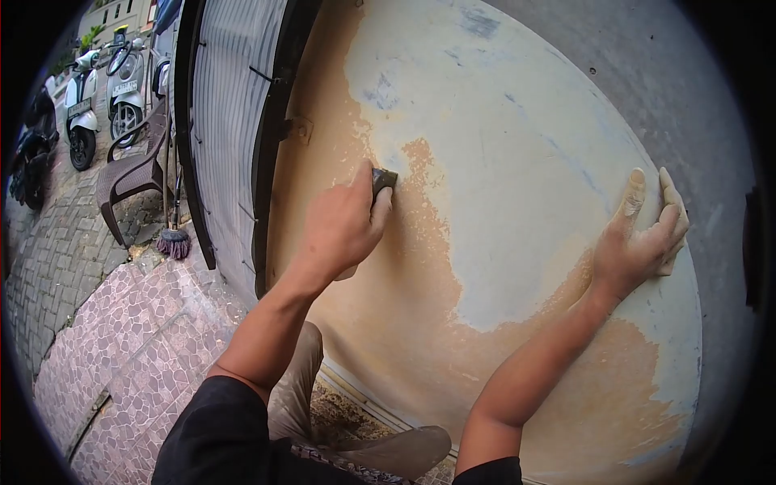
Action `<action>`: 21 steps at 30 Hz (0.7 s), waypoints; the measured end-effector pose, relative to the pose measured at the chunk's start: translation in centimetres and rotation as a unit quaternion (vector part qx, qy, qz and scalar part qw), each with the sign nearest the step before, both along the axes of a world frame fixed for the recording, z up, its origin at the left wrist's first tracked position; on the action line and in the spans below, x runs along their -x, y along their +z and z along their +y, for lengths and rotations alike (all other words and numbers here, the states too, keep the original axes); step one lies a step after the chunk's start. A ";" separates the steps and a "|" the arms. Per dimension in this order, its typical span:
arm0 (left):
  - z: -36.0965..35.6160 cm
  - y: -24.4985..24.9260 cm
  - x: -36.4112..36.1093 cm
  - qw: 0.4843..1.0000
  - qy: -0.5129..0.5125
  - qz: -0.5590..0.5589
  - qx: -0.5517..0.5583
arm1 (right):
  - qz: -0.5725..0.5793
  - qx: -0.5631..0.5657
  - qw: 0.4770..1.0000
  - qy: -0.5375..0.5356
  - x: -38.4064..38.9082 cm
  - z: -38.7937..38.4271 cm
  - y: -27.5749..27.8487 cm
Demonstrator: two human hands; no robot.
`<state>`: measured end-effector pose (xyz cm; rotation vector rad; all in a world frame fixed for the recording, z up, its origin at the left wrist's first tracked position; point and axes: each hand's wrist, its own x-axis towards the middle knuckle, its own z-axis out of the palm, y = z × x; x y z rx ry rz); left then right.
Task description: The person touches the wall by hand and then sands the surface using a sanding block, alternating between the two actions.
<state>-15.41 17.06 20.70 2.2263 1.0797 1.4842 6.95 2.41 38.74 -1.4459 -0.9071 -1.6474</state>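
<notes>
A large curved panel [517,210] fills the middle and right, pale grey-green in its upper part and tan around it, with ragged borders between the colours. My left hand [347,218] is closed on a small dark block [384,179], which rests against the panel near the tan and pale border. At the panel's right edge, my right hand [643,234] lies with its fingers spread and some curled over the rim. Pale dust coats its fingertips. It holds no tool.
Left of the panel stands a black-framed striped sheet [230,113]. Beyond it are a brown plastic chair [133,174], a broom [174,241] and parked scooters [81,105]. Below lies pink patterned paving [137,347]. My bent knees are close under the panel.
</notes>
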 end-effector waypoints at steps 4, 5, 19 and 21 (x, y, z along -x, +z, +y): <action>0.7 0.0 0.0 0.999 -0.029 0.005 0.024 | 0.005 0.025 0.999 0.027 -0.2 -0.4 -0.1; 0.8 -1.4 -1.6 0.998 0.033 -0.058 0.015 | 0.008 0.030 0.999 0.027 -0.1 -0.3 -0.3; -1.9 -4.0 -4.3 0.992 0.044 -0.095 -0.064 | -0.009 -0.016 0.999 -0.040 -0.4 0.5 -0.2; -0.5 -3.3 -4.1 0.988 0.063 -0.124 -0.060 | -0.018 -0.007 0.999 -0.027 -0.5 0.2 -0.2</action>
